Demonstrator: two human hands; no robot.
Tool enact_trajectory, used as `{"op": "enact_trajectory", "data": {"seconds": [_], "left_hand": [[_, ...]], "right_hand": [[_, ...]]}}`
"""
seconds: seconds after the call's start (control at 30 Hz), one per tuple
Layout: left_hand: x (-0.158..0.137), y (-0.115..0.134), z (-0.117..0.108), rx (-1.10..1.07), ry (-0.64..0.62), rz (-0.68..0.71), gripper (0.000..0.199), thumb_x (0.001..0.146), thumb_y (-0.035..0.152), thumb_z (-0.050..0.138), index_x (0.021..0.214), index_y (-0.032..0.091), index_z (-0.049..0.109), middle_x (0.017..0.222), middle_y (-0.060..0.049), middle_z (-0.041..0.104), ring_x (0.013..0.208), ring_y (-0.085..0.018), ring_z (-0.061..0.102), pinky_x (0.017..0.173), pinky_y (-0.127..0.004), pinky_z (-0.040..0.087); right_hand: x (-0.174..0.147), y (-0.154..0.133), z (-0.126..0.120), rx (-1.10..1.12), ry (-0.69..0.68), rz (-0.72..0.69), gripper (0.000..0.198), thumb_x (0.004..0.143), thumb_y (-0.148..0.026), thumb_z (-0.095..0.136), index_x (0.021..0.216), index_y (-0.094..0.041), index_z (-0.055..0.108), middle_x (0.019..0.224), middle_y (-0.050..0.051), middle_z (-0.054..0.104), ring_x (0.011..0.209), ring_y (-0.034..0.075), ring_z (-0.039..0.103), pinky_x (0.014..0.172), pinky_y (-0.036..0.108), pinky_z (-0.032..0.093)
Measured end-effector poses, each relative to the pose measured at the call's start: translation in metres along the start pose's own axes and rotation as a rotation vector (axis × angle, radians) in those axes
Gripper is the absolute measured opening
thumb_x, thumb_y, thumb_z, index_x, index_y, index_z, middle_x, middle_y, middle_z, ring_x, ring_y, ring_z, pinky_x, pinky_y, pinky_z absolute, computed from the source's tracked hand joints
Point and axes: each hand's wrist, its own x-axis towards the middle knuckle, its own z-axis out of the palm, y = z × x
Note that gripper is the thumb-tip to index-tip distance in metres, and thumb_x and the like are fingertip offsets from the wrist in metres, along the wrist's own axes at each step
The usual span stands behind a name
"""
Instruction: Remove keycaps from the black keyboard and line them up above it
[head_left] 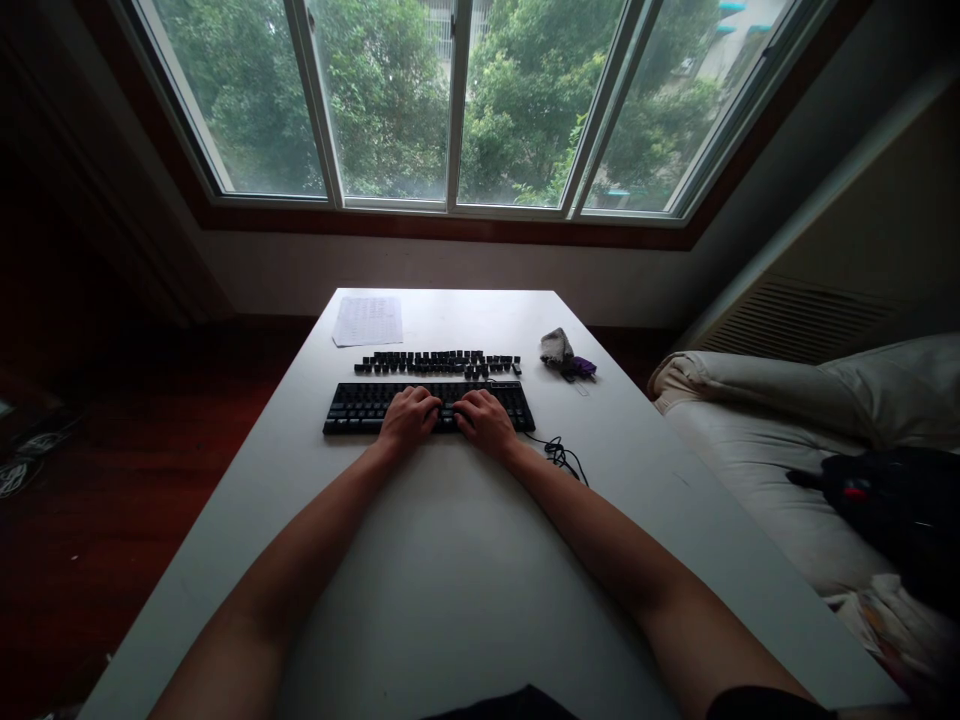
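A black keyboard [352,408] lies crosswise on the white table, with keycaps seated on its left part. My left hand [407,414] rests on the middle of it, fingers bent over the keys and pointing inward. Just to the right, my right hand [486,418] is also on the keyboard, its thumb and forefinger toward the left hand. A small gap separates the two hands. Nothing held shows in either, though some fingertips are hidden. Behind the keyboard stand rows of loose black keycaps [427,361].
A printed sheet of paper [367,321] lies at the table's [465,560] far left. At right sit a grey cloth [556,346] and a purple item [583,367]. A black cable [559,452] coils by the keyboard's right end. A light sofa [735,470] with a dark bag [892,500] stands right.
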Motion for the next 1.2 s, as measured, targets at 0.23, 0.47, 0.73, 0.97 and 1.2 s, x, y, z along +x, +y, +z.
{"op": "enact_trajectory", "data": {"seconds": [0.23,0.47,0.73,0.97,1.2], "left_hand": [[-0.0012,-0.0022,0.0014,-0.008,0.009,0.001,0.021,0.094,0.027,0.055,0.107,0.024,0.07,0.103,-0.007,0.063,0.098,-0.024,0.055,0.088,-0.04,0.044],[-0.0015,-0.0021,0.0008,-0.012,0.009,0.0,0.021,0.094,0.027,0.055,0.108,0.024,0.07,0.104,-0.007,0.063,0.099,-0.024,0.055,0.088,-0.04,0.044],[-0.0004,-0.0005,-0.0001,-0.008,-0.002,-0.005,0.022,0.094,0.027,0.054,0.109,0.025,0.07,0.104,-0.007,0.063,0.099,-0.024,0.055,0.087,-0.04,0.044],[-0.0006,0.0004,-0.0017,-0.02,-0.003,-0.009,0.021,0.093,0.026,0.055,0.108,0.024,0.07,0.104,-0.007,0.063,0.099,-0.024,0.055,0.088,-0.04,0.044],[-0.0003,0.0001,-0.0024,-0.033,-0.019,0.002,0.023,0.092,0.027,0.057,0.111,0.025,0.07,0.105,-0.007,0.062,0.1,-0.024,0.055,0.09,-0.041,0.045]], "right_hand": [[0.0,0.0002,-0.0006,0.001,-0.009,-0.007,0.021,0.097,-0.03,0.056,0.11,-0.022,0.07,0.105,0.009,0.064,0.1,0.025,0.054,0.09,0.041,0.044],[-0.0002,-0.0004,-0.0012,-0.005,-0.007,-0.008,0.022,0.097,-0.029,0.055,0.111,-0.021,0.07,0.107,0.009,0.065,0.101,0.025,0.053,0.091,0.04,0.043],[-0.0005,0.0019,0.0006,-0.011,-0.01,0.002,0.022,0.098,-0.03,0.054,0.11,-0.022,0.071,0.107,0.009,0.066,0.101,0.024,0.054,0.091,0.04,0.041],[-0.0005,0.0006,-0.0019,-0.005,-0.025,0.016,0.022,0.097,-0.03,0.054,0.109,-0.022,0.072,0.107,0.009,0.066,0.101,0.024,0.054,0.09,0.041,0.041],[-0.0002,0.001,-0.0009,0.004,-0.017,0.01,0.022,0.097,-0.03,0.054,0.108,-0.022,0.071,0.106,0.009,0.066,0.101,0.024,0.054,0.091,0.04,0.041]]}}
